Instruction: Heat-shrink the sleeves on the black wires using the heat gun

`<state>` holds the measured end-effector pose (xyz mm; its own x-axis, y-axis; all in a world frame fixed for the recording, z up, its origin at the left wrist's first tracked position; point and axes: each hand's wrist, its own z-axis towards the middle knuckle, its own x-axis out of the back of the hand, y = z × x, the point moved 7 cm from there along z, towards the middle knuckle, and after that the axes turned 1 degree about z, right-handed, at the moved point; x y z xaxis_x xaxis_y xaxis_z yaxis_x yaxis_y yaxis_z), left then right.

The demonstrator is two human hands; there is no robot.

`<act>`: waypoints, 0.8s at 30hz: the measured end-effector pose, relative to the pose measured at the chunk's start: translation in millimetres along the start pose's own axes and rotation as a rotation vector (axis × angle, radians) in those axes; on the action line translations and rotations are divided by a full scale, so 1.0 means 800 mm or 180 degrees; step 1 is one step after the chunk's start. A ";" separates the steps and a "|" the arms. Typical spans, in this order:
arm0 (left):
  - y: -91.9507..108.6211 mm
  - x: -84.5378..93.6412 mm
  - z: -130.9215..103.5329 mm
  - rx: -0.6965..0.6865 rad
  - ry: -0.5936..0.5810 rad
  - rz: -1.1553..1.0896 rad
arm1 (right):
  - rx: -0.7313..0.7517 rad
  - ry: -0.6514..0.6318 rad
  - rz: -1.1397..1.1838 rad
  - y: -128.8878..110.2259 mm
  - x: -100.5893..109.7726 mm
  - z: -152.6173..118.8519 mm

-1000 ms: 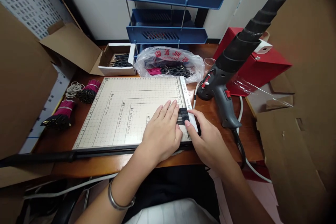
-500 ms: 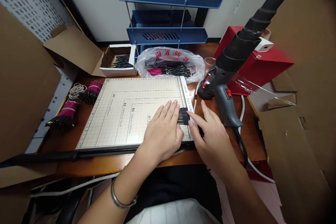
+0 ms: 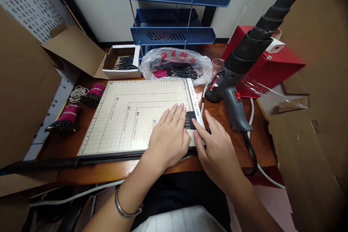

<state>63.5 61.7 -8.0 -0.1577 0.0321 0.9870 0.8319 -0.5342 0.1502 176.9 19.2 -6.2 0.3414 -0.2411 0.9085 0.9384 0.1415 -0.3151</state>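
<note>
Table (image 3: 103,172): brown wood is showing around the things, and a blue rack (image 3: 174,36) is standing at the back.
Paper cutter (image 3: 127,116): its gridded board is lying flat, its black handle (image 3: 51,165) sticking out to the left.
Black wires (image 3: 190,120): they are lying side by side on the cutter's right end, near its white edge strip.
Left hand (image 3: 169,136): it is resting flat, palm down, over the wires' left part, fingers straight and not curling round anything.
Right hand (image 3: 217,143): thumb and forefinger are standing apart, the forefinger tip touching the wires' right end; whether the thumb is touching them I cannot tell.
Heat gun (image 3: 234,107): it is standing right of the cutter, nozzle pointing up.
Plastic bag (image 3: 174,55): it is sitting behind the cutter, holding pink and black wires.
</note>
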 end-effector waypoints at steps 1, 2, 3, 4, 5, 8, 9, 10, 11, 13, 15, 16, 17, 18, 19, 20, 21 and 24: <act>0.000 0.000 0.000 -0.0005 0.0001 -0.0002 | 0.0017 0.0006 0.0013 -0.001 0.000 0.000; 0.000 0.000 0.000 -0.0009 0.0005 -0.0003 | 0.0027 0.0012 0.0025 -0.003 -0.001 -0.001; 0.000 0.001 0.000 -0.0013 0.0010 -0.0003 | 0.0032 0.0021 0.0030 -0.003 -0.001 -0.001; 0.000 0.001 0.000 -0.0013 0.0009 -0.0003 | 0.0039 0.0028 0.0029 -0.004 -0.001 -0.001; 0.000 0.001 0.000 -0.0011 0.0006 -0.0004 | 0.0042 0.0035 0.0026 -0.004 -0.001 -0.001; 0.000 0.001 0.001 -0.0001 -0.0001 -0.0012 | 0.0050 0.0024 0.0076 -0.003 -0.001 -0.001; 0.000 0.001 0.001 -0.0001 0.0008 -0.0015 | 0.0027 0.0022 0.0123 -0.002 -0.001 0.000; 0.000 0.002 0.001 -0.0003 0.0023 -0.0017 | 0.0001 0.0026 0.0181 0.000 0.000 -0.001; 0.000 0.002 0.001 -0.0006 0.0043 -0.0018 | -0.0031 0.0037 0.0246 0.002 0.001 -0.001; 0.001 0.002 0.000 -0.0009 0.0070 -0.0015 | -0.0097 0.0084 0.0380 0.004 0.005 -0.001; 0.001 0.002 0.000 -0.0011 0.0084 -0.0008 | -0.0157 0.0154 0.0536 0.007 0.008 -0.002; 0.000 0.002 0.001 -0.0013 0.0095 0.0000 | -0.0184 0.0190 0.0633 0.008 0.008 -0.002; 0.000 0.002 0.001 -0.0017 0.0109 0.0008 | -0.0215 0.0223 0.0746 0.010 0.008 -0.002; 0.000 0.002 0.001 -0.0025 0.0127 0.0016 | -0.0254 0.0246 0.0866 0.012 0.008 -0.001; 0.000 0.002 0.002 -0.0038 0.0153 0.0022 | -0.0300 0.0253 0.0982 0.013 0.006 0.000; 0.001 0.002 0.002 -0.0056 0.0184 0.0025 | -0.0352 0.0241 0.1081 0.015 0.004 0.002; 0.001 0.003 0.002 -0.0080 0.0223 0.0023 | -0.0413 0.0212 0.1157 0.017 0.002 0.004; 0.003 0.009 -0.001 -0.0115 0.0412 0.0018 | -0.0626 0.0055 0.1309 0.020 -0.004 0.013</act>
<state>64.0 59.9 -0.3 -0.2223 -0.0790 0.9718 0.8135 -0.5644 0.1402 190.0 32.1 -10.8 0.6870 -0.2193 0.6928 0.7164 0.0442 -0.6963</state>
